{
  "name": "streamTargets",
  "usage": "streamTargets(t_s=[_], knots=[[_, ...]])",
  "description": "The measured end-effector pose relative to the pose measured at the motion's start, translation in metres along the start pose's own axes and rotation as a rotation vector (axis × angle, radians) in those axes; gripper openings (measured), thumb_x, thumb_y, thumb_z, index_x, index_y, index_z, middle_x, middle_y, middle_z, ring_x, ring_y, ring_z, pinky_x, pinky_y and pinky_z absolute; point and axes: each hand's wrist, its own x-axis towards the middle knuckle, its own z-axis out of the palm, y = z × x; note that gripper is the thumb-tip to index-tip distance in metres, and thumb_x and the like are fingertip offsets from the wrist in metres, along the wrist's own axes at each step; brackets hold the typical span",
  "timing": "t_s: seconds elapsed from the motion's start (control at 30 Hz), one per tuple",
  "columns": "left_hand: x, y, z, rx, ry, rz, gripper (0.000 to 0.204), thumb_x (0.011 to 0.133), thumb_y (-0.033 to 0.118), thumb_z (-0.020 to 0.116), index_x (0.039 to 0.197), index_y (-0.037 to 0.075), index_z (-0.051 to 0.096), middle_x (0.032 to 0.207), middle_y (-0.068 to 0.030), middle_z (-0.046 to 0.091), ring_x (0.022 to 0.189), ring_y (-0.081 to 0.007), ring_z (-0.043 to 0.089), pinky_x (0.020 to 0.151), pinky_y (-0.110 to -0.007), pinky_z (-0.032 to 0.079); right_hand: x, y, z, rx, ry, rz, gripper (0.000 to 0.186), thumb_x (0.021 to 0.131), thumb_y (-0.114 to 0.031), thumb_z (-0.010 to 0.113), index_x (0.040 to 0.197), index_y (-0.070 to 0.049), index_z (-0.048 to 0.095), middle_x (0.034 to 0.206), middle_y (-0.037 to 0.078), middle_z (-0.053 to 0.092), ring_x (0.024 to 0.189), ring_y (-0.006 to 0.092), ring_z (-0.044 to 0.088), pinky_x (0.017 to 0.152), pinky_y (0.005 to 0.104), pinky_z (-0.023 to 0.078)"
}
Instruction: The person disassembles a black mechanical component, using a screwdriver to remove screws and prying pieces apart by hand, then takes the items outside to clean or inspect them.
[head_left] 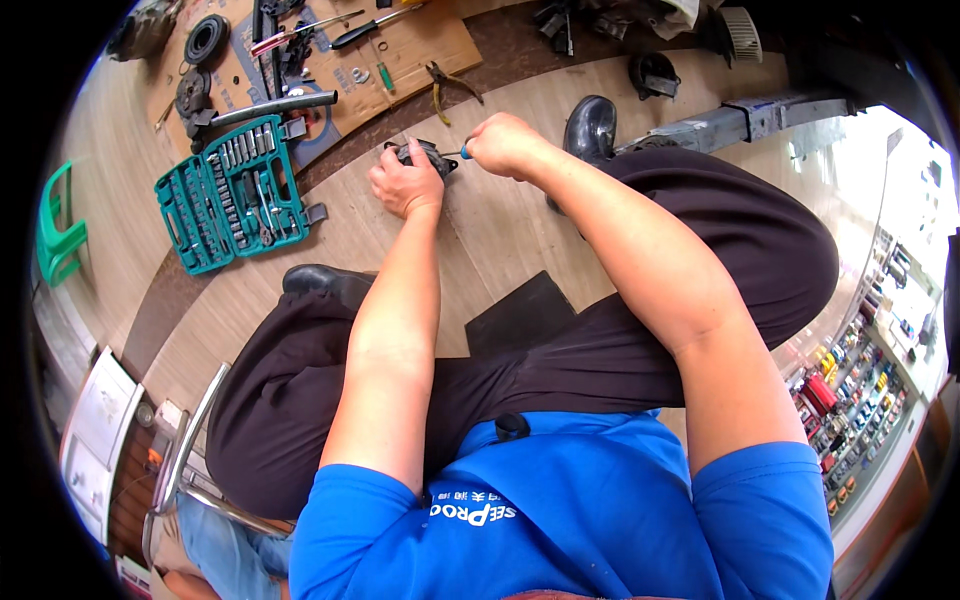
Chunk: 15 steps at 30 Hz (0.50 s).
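Down low, wooden floor [500, 230] open around the work, green socket set case [232, 192] well apart at left, cardboard sheet [400, 50] beyond. Left hand [405, 182] clasping small dark part [425, 155] on the floor; right hand [505, 143], grip wrapped tight round blue-tipped screwdriver [462, 153], tip at the part.

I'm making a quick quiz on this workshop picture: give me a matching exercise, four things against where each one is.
Things:
1. socket set case
2. pliers
3. small dark part
4. green plastic chair

Places:
A. at the far left edge of the view
B. under the left hand, on the floor
C. lying open, left of the left hand
D. just off the cardboard sheet, beyond the right hand

Pairs: 1-C, 2-D, 3-B, 4-A
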Motion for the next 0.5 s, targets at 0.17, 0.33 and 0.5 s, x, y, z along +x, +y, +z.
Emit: streamTargets(t_s=[0.17,0.33,0.5], knots=[[-0.001,0.002,0.0,0.015,-0.034,0.016,0.054,0.08,0.056,0.067,0.116,0.016,0.063,0.114,-0.016,0.057,0.108,-0.0386,0.056,0.09,-0.05,0.048,0.002,0.006,0.011,0.37,-0.289,0.296,0.017,0.085,-0.018,0.059,0.081,-0.001,0.061,0.066,0.01,0.057,0.047,0.0181,0.048,0.04,0.0348,0.036],[0.002,-0.007,-0.006,-0.032,-0.122,0.178,0.059,0.077,0.056,0.071,0.119,0.016,0.062,0.121,-0.0181,0.055,0.111,-0.039,0.056,0.093,-0.049,0.047,0.002,0.007,0.007,0.274,-0.287,0.281,0.007,0.082,-0.011,0.06,0.081,-0.004,0.058,0.061,0.004,0.05,0.046,0.0129,0.042,0.038,0.031,0.028],[0.008,-0.014,-0.008,-0.104,-0.196,0.249,0.057,0.079,0.054,0.071,0.122,0.018,0.061,0.127,-0.0199,0.053,0.112,-0.0409,0.057,0.095,-0.049,0.047,0.018,0.005,0.007,0.102,-0.304,0.219,0.016,0.081,-0.008,0.058,0.069,0.0,0.064,0.066,0.016,0.063,0.053,0.0262,0.059,0.048,0.0413,0.047]])
